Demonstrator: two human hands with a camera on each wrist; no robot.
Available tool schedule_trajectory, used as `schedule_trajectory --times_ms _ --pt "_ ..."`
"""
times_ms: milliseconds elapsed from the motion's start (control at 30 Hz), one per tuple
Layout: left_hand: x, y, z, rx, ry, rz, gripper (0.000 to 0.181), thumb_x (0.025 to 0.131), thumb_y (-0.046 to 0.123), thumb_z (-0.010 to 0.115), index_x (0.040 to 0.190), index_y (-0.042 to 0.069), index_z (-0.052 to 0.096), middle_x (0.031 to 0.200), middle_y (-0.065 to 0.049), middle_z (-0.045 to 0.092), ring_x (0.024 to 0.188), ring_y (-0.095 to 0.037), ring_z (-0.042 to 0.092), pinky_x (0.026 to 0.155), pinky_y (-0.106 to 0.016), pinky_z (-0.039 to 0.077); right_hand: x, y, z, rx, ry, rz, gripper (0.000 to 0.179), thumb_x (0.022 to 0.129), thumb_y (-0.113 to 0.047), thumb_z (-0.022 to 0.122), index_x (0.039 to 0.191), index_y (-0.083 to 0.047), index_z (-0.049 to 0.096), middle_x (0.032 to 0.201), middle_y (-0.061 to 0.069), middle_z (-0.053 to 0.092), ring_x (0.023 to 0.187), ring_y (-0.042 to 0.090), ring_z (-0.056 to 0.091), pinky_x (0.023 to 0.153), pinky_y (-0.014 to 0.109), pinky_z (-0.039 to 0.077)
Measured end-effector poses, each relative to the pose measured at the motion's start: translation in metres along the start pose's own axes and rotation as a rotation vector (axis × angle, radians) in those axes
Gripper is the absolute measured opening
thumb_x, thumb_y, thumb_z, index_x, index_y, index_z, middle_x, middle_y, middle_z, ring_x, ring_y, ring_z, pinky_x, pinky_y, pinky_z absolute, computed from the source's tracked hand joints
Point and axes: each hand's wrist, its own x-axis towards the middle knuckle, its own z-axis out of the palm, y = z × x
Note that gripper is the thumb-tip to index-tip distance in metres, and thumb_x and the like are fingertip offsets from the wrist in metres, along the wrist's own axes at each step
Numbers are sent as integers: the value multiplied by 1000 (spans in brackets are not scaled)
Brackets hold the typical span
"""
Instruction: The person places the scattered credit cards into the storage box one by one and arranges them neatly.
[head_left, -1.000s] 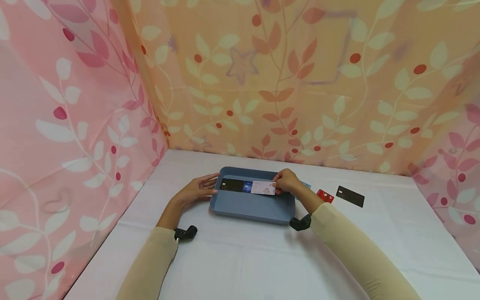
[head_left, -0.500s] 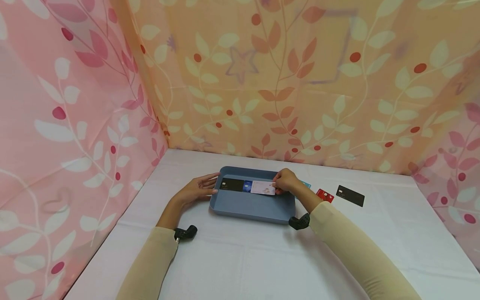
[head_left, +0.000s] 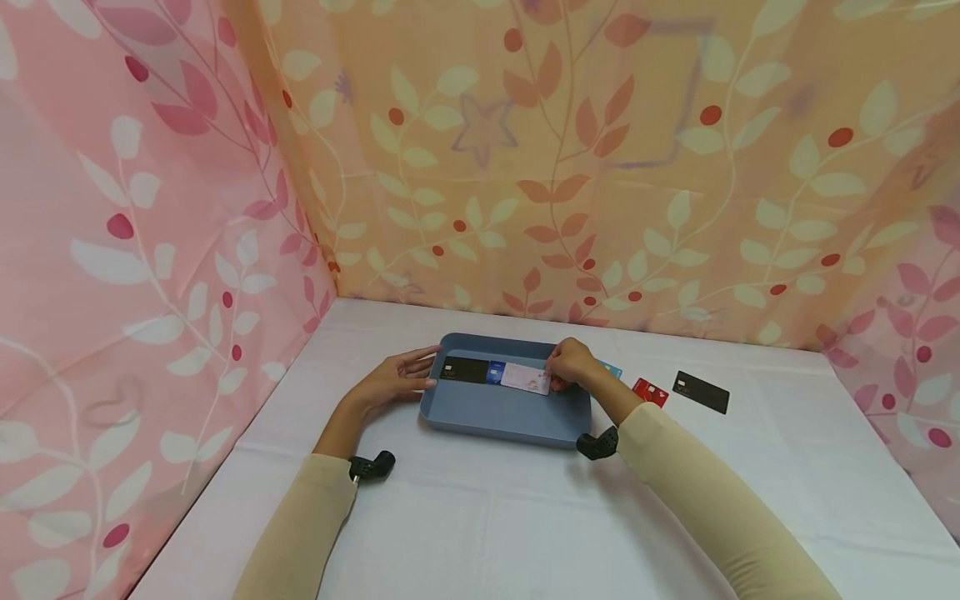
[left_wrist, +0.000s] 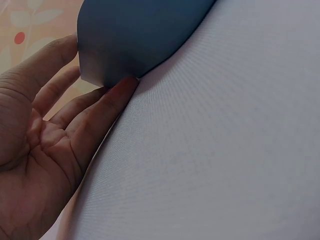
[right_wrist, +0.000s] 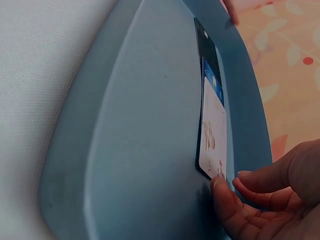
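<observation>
A blue-grey tray point(head_left: 502, 417) lies on the white cloth. Inside it, a black card point(head_left: 465, 370), a blue card point(head_left: 495, 372) and a pale pink-white card point(head_left: 527, 378) form an overlapping row, the pale one uppermost and slightly askew. My right hand point(head_left: 572, 363) reaches over the tray's right side and pinches the pale card's right end; the right wrist view shows fingertips point(right_wrist: 218, 184) right at that end. At the tray's left end, my left hand point(head_left: 390, 382) rests its extended fingers against the outer wall, as the left wrist view also shows point(left_wrist: 107, 42).
Right of the tray, a red card point(head_left: 650, 392) and another black card point(head_left: 701, 392) lie on the cloth. A light blue card point(head_left: 613, 368) is partly hidden behind my right wrist. Floral curtains point(head_left: 480, 208) enclose the back and sides.
The pale card has turned slightly, its right end shifting toward me, in the last half second. My left hand and the tray stay where they were.
</observation>
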Motion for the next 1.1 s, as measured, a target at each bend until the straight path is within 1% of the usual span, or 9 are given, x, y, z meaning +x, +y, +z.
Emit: schedule_trajectory --times_ms 267,433,500,567,633,733,833,933,1100 --pt "1 -2 -1 0 6 -5 73 93 12 75 157 21 41 158 -9 43 147 -25 39 101 -42 51 1 1 1 -46 24 -19 17 94 -4 60 88 10 68 62 12 64 47 15 63 55 29 58" --pt "2 -3 -1 -2 3 -3 73 93 12 75 157 22 41 158 -9 43 147 -25 39 101 -42 52 -2 3 3 -114 64 -129 18 92 -11 70 84 5 70 64 10 65 48 16 63 51 26 55" --pt "2 -3 -1 -7 1 1 73 93 11 76 157 21 42 158 -9 43 147 -25 38 101 -41 51 -4 3 4 -157 80 -189 20 90 -15 75 85 4 69 66 9 64 50 16 63 50 25 52" --pt "1 -2 -1 -10 -1 6 73 93 11 75 156 21 42 158 -9 42 147 -25 38 102 -41 51 -7 1 4 -227 91 -237 24 87 -17 80 88 4 69 71 9 64 56 17 61 53 25 49" --pt "1 -3 -1 -14 -1 10 72 93 10 75 156 21 42 158 -9 42 147 -25 37 102 -40 51 -8 -1 4 -294 90 -281 30 83 -18 84 92 5 69 77 10 65 64 20 59 57 28 47" --pt "1 -3 -1 -16 1 10 72 93 9 75 156 21 42 158 -9 42 147 -25 38 101 -40 51 -10 -1 4 -360 82 -316 36 79 -18 87 98 7 69 84 12 66 73 24 55 64 33 46" --pt "1 -3 -1 -13 2 6 72 93 9 75 157 20 42 158 -9 42 147 -26 38 101 -41 52 -13 -1 4 -379 70 -333 38 80 -17 87 101 8 69 85 13 66 75 25 55 66 35 47" --pt "1 -3 0 -8 1 4 73 93 10 75 157 20 41 158 -10 42 147 -26 37 100 -41 52 -19 -2 3 -387 69 -346 37 82 -18 85 103 8 69 81 10 65 72 23 55 64 33 47" --pt "2 -1 0 -14 8 3 74 92 10 76 156 20 42 158 -9 42 147 -26 38 101 -40 52 -36 -6 -5 -371 68 -363 35 85 -18 82 106 7 69 76 8 62 70 22 54 62 31 46"
